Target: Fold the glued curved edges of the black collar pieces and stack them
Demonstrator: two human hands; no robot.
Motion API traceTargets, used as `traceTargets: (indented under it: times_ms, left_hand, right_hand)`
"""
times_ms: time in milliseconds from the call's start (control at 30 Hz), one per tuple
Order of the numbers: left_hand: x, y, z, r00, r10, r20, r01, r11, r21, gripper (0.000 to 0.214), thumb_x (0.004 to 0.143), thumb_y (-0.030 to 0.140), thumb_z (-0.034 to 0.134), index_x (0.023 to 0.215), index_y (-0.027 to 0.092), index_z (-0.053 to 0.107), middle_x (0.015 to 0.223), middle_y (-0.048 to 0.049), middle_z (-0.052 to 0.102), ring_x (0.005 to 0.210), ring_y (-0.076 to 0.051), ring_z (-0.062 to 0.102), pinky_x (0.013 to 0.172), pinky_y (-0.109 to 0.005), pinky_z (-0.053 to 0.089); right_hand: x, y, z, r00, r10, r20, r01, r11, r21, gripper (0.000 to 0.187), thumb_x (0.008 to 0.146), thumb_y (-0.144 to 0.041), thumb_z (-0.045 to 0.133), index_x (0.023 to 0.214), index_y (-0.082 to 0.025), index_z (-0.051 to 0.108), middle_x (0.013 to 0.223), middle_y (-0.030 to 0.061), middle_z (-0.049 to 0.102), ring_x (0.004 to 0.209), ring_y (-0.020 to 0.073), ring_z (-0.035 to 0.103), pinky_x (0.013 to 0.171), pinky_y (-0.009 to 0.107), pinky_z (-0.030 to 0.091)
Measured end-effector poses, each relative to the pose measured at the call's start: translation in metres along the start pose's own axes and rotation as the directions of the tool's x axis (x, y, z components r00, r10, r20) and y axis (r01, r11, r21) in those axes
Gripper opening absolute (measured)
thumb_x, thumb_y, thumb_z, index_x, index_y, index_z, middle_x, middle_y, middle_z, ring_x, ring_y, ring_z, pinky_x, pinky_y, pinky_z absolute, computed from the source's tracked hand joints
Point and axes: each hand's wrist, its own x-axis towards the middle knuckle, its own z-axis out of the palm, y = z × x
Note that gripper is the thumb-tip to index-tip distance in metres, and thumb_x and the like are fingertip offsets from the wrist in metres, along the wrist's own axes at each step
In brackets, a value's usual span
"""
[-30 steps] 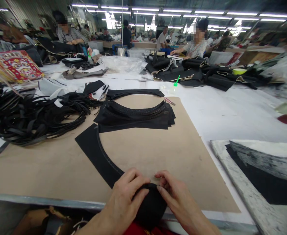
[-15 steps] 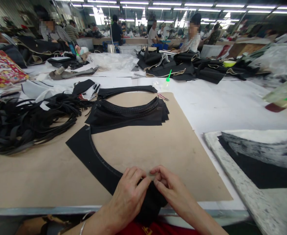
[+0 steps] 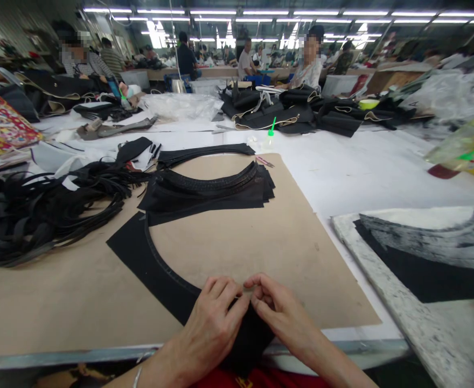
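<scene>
A black curved fabric piece point(image 3: 156, 269) lies on brown paper, its near end hanging over the table's front edge. Along its inner curve runs a narrow raised, stitched-looking rim. My left hand point(image 3: 216, 312) is closed on this rim, thumb and fingers pinching it. Just to the right, my right hand point(image 3: 275, 304) pinches the same edge with curled fingers. The fingertips of both hands nearly meet, and they hide the part of the edge between them. Beyond the hands lies a stack of similar black curved pieces point(image 3: 208, 194), with another black curved strip point(image 3: 204, 153) behind it.
A heap of black strips point(image 3: 51, 210) lies at left. Small pink-handled snippers point(image 3: 265, 161) and a green-tipped bottle point(image 3: 270, 137) are beyond the stack. At right, a stained white board point(image 3: 382, 280) bears black pieces with whitish smears. Co-workers sit across the table.
The view has shifted slightly. Both hands stay at the same edge in nearly the same pinch, and the hanging end of the black piece has flattened a little.
</scene>
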Motion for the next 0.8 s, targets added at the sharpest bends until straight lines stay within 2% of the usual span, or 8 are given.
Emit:
traceTargets:
  times_ms: [100, 267, 400, 500, 567, 633, 733, 800]
  left_hand:
    - [-0.001, 0.000, 0.002, 1.000, -0.015, -0.004, 0.015, 1.000, -0.016, 0.019, 0.090, 0.005, 0.044, 0.097, 0.012, 0.060, 0.090, -0.0085, 0.059, 0.085, -0.023, 0.050, 0.076, -0.039, 0.043]
    - [-0.002, 0.004, 0.006, 0.993, -0.116, -0.008, 0.114, 0.988, -0.102, 0.021, 0.088, 0.003, 0.044, 0.099, 0.015, 0.058, 0.094, -0.0079, 0.059, 0.087, -0.023, 0.051, 0.079, -0.041, 0.041]
    - [-0.003, 0.005, 0.004, 0.978, -0.206, -0.001, 0.204, 0.966, -0.157, 0.022, 0.087, 0.004, 0.044, 0.097, 0.016, 0.058, 0.095, -0.0077, 0.057, 0.088, -0.023, 0.051, 0.079, -0.040, 0.042]
    - [-0.006, 0.005, -0.003, 0.970, -0.238, -0.048, 0.227, 0.958, -0.175, 0.028, 0.087, 0.002, 0.043, 0.107, 0.016, 0.057, 0.096, -0.0082, 0.058, 0.089, -0.022, 0.052, 0.079, -0.039, 0.043]
    - [-0.010, 0.006, -0.008, 0.974, -0.194, -0.115, 0.174, 0.971, -0.165, 0.032, 0.086, -0.001, 0.042, 0.109, 0.014, 0.057, 0.096, -0.0091, 0.058, 0.089, -0.021, 0.052, 0.079, -0.037, 0.043]
    - [-0.016, 0.008, -0.010, 0.983, -0.099, -0.154, 0.079, 0.989, -0.127, 0.033, 0.084, -0.002, 0.041, 0.108, 0.011, 0.058, 0.094, -0.0099, 0.059, 0.088, -0.021, 0.053, 0.077, -0.035, 0.044]
    - [-0.026, 0.011, -0.006, 0.992, 0.008, -0.125, -0.013, 0.999, -0.042, 0.035, 0.083, 0.000, 0.041, 0.111, 0.008, 0.061, 0.094, -0.0117, 0.061, 0.090, -0.023, 0.054, 0.077, -0.035, 0.046]
    - [-0.032, 0.012, -0.001, 0.995, -0.002, -0.099, 0.004, 1.000, 0.018, 0.036, 0.084, 0.002, 0.041, 0.113, 0.008, 0.062, 0.097, -0.0126, 0.062, 0.093, -0.024, 0.054, 0.078, -0.036, 0.046]
  right_hand:
    - [-0.001, -0.003, 0.001, 1.000, -0.008, -0.004, 0.008, 1.000, -0.008, 0.027, 0.077, -0.011, 0.048, 0.100, -0.020, 0.058, 0.072, -0.0038, 0.056, 0.069, 0.0139, 0.053, 0.064, 0.026, 0.039]
    - [-0.002, -0.003, 0.005, 0.999, -0.035, -0.011, 0.035, 0.999, 0.017, 0.047, 0.064, -0.004, 0.049, 0.108, -0.021, 0.056, 0.079, -0.0042, 0.059, 0.076, 0.0144, 0.057, 0.068, 0.026, 0.041]
    - [-0.003, -0.002, 0.008, 1.000, -0.011, -0.026, 0.012, 1.000, 0.028, 0.048, 0.064, -0.003, 0.046, 0.108, -0.021, 0.055, 0.077, -0.0045, 0.059, 0.075, 0.0149, 0.058, 0.069, 0.027, 0.041]
    - [-0.003, -0.002, 0.008, 0.999, 0.023, -0.049, -0.025, 0.999, -0.041, 0.046, 0.065, -0.003, 0.046, 0.107, -0.020, 0.055, 0.079, -0.0032, 0.058, 0.077, 0.0156, 0.057, 0.070, 0.028, 0.041]
    - [-0.003, -0.002, 0.007, 0.997, 0.041, -0.058, -0.046, 0.995, -0.086, 0.044, 0.067, -0.003, 0.046, 0.107, -0.020, 0.055, 0.082, -0.0022, 0.058, 0.078, 0.0161, 0.058, 0.071, 0.029, 0.042]
    - [-0.003, -0.003, 0.007, 0.997, 0.047, -0.057, -0.054, 0.991, -0.124, 0.041, 0.071, -0.004, 0.046, 0.107, -0.021, 0.055, 0.083, -0.0017, 0.058, 0.079, 0.0165, 0.059, 0.071, 0.029, 0.042]
    - [-0.004, -0.002, 0.006, 0.997, 0.047, -0.057, -0.058, 0.976, -0.212, 0.037, 0.075, -0.006, 0.046, 0.108, -0.021, 0.054, 0.084, -0.0004, 0.060, 0.080, 0.0179, 0.060, 0.074, 0.032, 0.044]
    - [-0.005, -0.002, 0.005, 0.996, 0.015, -0.083, -0.039, 0.954, -0.296, 0.033, 0.078, -0.007, 0.048, 0.107, -0.021, 0.054, 0.092, 0.0024, 0.061, 0.087, 0.0196, 0.060, 0.080, 0.034, 0.044]
